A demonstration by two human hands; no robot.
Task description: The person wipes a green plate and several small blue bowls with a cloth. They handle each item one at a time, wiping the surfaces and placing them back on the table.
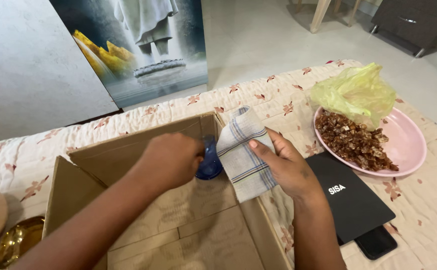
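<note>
My left hand (171, 159) is closed around a small blue glass object (210, 161) inside an open cardboard box (98, 155), near the box's far right corner. My right hand (289, 167) holds a white checked cloth (243, 150) with blue stripes, draped over the box's right wall and touching the blue object. Most of the blue object is hidden by my left hand and the cloth.
A pink plate (408, 145) with brown chunks and a crumpled yellow-green plastic bag (356, 92) sits at right. A black flat box (353, 200) and a dark phone (376, 242) lie by my right forearm. A brass dish (16, 242) sits at lower left on the floral quilt (278, 95).
</note>
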